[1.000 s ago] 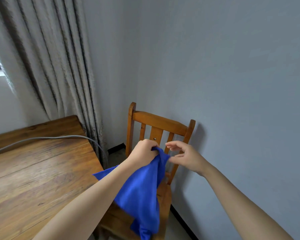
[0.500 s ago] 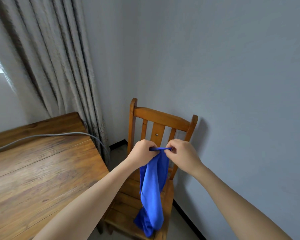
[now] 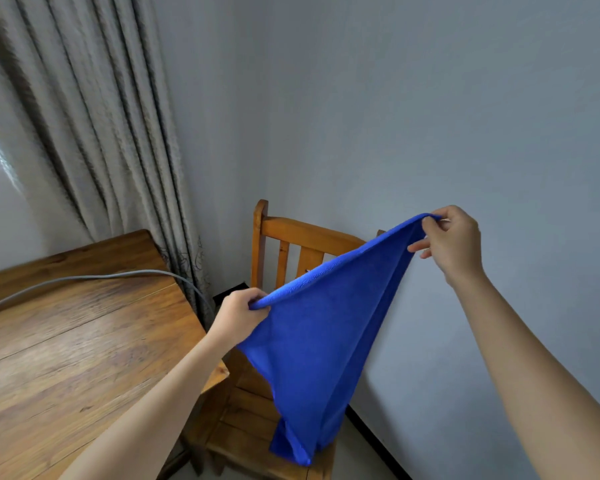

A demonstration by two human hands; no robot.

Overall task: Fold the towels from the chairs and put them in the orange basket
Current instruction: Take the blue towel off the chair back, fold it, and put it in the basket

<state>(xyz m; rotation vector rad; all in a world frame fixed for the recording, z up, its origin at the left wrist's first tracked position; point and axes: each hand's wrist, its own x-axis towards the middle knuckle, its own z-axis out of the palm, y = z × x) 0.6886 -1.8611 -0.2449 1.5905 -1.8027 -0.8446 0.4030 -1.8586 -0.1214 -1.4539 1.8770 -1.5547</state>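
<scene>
You hold the blue towel [image 3: 321, 327] spread above the chair [image 3: 291, 237], each hand's fingers pinching a top corner: left hand [image 3: 238, 315], right hand [image 3: 452, 240]. Either light pinch could slip, dropping that corner.

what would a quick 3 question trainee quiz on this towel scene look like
1. True or false: both hands grip the blue towel.
2. Which hand is higher? A) left hand B) right hand
3. What lies across the wooden table?

Key
1. True: each hand pinches one end of the top edge, and the rest hangs in front of the chair.
2. B.
3. A grey cable, which runs over the table edge toward the curtain.
</scene>
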